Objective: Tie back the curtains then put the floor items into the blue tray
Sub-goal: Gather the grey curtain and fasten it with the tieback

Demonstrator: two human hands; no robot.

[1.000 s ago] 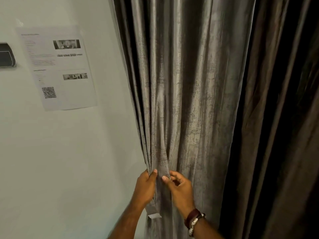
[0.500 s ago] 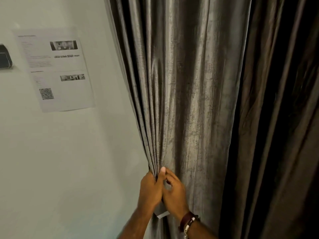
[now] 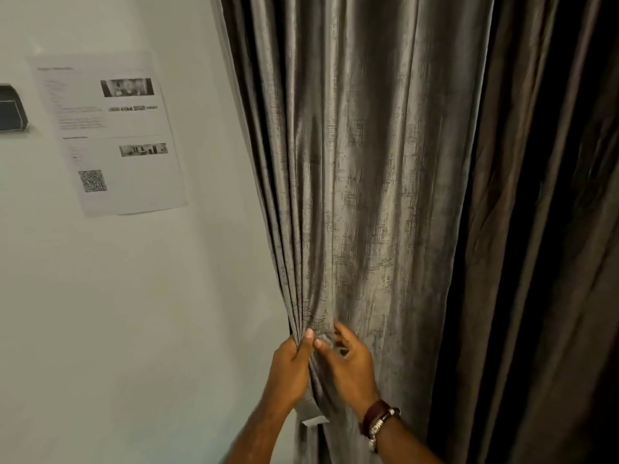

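A grey shiny curtain (image 3: 361, 162) hangs in folds beside the white wall. My left hand (image 3: 289, 370) grips the curtain's left edge, where the folds are bunched. My right hand (image 3: 348, 366), with a dark wristband and a watch, rests against the gathered fabric right beside it, fingers loosely curled and touching the cloth. A strip of matching fabric, the tie-back (image 3: 313, 415), hangs below my hands with a pale end showing. No floor items and no blue tray are in view.
A darker brown curtain (image 3: 542, 229) hangs to the right. On the white wall at left are a printed paper sheet (image 3: 110, 132) with a QR code and a dark wall device (image 3: 10, 108) at the frame's edge.
My two hands have come closer together on the curtain's gathered edge, and the folds above them are pulled tighter. The view has shifted slightly right.
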